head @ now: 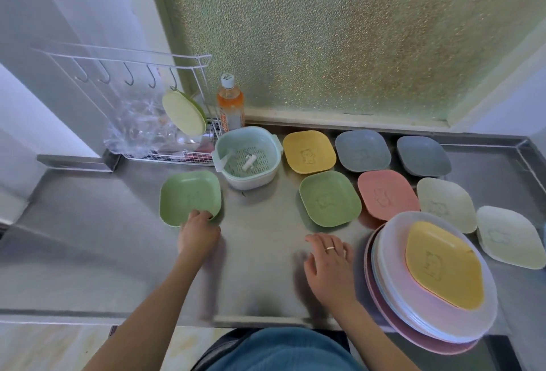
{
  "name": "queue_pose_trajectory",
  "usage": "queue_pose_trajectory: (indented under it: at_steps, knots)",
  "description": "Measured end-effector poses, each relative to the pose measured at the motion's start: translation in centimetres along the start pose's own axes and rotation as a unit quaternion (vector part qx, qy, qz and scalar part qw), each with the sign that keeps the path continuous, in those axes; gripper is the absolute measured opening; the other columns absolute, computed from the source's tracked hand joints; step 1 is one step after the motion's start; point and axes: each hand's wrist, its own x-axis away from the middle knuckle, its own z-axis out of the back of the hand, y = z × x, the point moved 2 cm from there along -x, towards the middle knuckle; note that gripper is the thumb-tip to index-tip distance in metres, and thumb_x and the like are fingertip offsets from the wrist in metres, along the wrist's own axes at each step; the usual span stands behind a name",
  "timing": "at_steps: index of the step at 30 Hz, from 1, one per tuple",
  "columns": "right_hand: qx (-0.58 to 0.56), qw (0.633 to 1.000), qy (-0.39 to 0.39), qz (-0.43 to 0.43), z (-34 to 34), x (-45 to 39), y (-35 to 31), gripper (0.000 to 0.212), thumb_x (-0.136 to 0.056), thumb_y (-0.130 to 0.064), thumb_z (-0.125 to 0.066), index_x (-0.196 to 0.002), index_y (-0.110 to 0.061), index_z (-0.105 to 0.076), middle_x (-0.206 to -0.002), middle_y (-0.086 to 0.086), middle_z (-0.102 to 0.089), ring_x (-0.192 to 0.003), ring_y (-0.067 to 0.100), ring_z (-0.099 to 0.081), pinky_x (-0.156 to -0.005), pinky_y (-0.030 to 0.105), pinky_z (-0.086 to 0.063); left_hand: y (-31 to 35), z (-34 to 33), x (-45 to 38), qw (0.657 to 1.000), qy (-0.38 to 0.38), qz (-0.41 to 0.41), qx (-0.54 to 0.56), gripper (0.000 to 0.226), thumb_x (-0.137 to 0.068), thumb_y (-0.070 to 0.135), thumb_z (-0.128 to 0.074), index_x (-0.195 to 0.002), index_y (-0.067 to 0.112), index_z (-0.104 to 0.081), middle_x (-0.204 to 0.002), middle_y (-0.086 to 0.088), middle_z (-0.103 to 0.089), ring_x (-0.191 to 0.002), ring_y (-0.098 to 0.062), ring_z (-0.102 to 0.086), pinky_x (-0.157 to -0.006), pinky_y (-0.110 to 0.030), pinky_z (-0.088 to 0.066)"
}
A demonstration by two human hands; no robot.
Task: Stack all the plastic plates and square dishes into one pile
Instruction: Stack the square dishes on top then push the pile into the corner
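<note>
A pile of round plastic plates (393, 291) stands at the front right of the steel counter, with a yellow square dish (443, 264) on top. My left hand (198, 233) grips the near rim of a green square dish (189, 196) at the left. My right hand (329, 267) hovers flat over the counter, fingers apart, holding nothing, just left of the pile. Other square dishes lie spread out: yellow (308, 155), two grey-blue (362, 150) (422, 156), green (329, 197), pink (385, 194), two cream (444, 203) (508, 236).
A pale green colander bowl (248, 157) with white bits inside sits behind the left dish. An orange drink bottle (230, 104) and a wire drying rack (165, 122) holding a yellow-green plate and glassware stand at the back left. The counter edge runs close to my body.
</note>
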Motion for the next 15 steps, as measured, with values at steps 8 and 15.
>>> queue_pose_trajectory:
  at_steps: [8,15]
  knots:
    - [0.018,0.998,-0.027,-0.057,-0.5,-1.9,1.1,0.04,-0.073,-0.012,-0.061,-0.112,-0.017,-0.06,-0.111,0.002,-0.064,-0.103,0.026,-0.058,-0.086,0.045,-0.039,2.4,-2.0,5.1,0.99,-0.078,-0.117,-0.001,0.031,-0.083,0.032,-0.053,-0.11,0.023,-0.066,-0.11,0.0,-0.065,-0.099,-0.027,-0.063,-0.085,-0.033,-0.05]
    - [-0.047,0.986,-0.159,0.008,-1.8,-2.5,-0.6,0.055,-0.081,-0.022,-0.048,-0.135,-0.03,-0.038,-0.14,-0.005,-0.043,-0.126,0.018,-0.037,-0.1,0.039,-0.029,3.5,-0.1,5.0,0.989,0.051,-0.029,0.137,0.029,-0.084,0.032,-0.052,-0.109,0.025,-0.062,-0.095,0.001,-0.07,-0.083,-0.028,-0.065,-0.068,-0.032,-0.049]
